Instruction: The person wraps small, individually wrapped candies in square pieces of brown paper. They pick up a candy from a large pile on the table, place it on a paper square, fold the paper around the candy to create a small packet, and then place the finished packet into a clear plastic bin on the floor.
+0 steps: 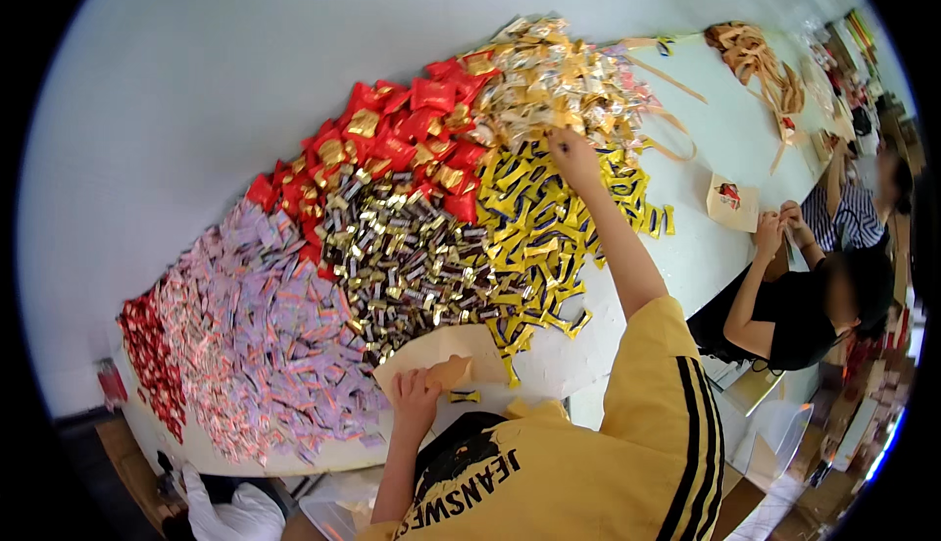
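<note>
My left hand (414, 403) grips the near left edge of a cream paper bag (481, 346), with a tan shape showing inside its fold. The bag rests at the table's near edge, against a heap of brown-and-gold wrapped candies (412, 262). My right hand (573, 159) is stretched out to where yellow-and-blue wrapped candies (529, 225) meet a pile of clear-and-gold wrapped sweets (551, 85). Its fingertips are partly hidden, so any hold is unclear. Left of it lie large red-and-gold packets (397, 122).
Lilac packets (287, 320), pink ones (198, 350) and small red ones (151, 350) cover the table's left. Tan ribbons (750, 63) lie far right. A co-worker in black (786, 313) handles something near a printed bag (733, 203). A white sleeve (228, 508) shows lower left.
</note>
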The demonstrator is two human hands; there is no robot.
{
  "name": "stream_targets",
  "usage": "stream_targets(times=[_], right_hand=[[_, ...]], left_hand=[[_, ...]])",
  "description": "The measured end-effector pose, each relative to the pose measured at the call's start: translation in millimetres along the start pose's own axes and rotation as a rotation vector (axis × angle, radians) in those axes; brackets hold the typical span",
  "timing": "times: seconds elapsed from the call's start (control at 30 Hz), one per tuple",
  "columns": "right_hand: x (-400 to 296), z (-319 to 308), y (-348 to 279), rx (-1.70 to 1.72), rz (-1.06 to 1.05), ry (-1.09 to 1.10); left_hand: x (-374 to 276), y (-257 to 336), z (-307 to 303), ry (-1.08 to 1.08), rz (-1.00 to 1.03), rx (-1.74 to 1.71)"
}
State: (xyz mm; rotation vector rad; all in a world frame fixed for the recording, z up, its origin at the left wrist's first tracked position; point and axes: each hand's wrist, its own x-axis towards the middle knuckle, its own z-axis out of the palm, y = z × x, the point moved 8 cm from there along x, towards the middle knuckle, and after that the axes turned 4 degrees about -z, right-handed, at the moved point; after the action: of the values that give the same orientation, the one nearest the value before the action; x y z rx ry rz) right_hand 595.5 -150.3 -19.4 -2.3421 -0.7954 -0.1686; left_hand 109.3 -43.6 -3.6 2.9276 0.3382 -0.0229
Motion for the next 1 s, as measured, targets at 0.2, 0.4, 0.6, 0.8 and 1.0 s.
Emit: stream_targets(times=[0.2, 0.4, 0.6, 0.8, 1.0], right_hand=[[-124.0, -7.8, -150.0, 0.772, -0.047, -0.238], [-244.2, -4.9, -290.4, 0.406, -0.368, -0.858], [-258.2, -39.1, -294.1, 0.546, -0.361, -0.517], [-294.6, -34.5, -330.8, 0.422, -0.493, -0.718], [-274.5, -69.7, -317.6, 0.443, -0.514, -0.323]], left_hand=[[15.9, 5.6, -31.8, -0.082, -0.081, -0.134], [10.8, 21.5, -53.0, -0.005, 0.002, -0.243], [-15.3, 27.1, -59.7, -0.071, 0.079, -0.214], [-27.1, 31.9, -78.7, 0.042, 0.133, -0.326], [-42.2, 21.1, -80.6, 0.019, 0.111, -0.252]])
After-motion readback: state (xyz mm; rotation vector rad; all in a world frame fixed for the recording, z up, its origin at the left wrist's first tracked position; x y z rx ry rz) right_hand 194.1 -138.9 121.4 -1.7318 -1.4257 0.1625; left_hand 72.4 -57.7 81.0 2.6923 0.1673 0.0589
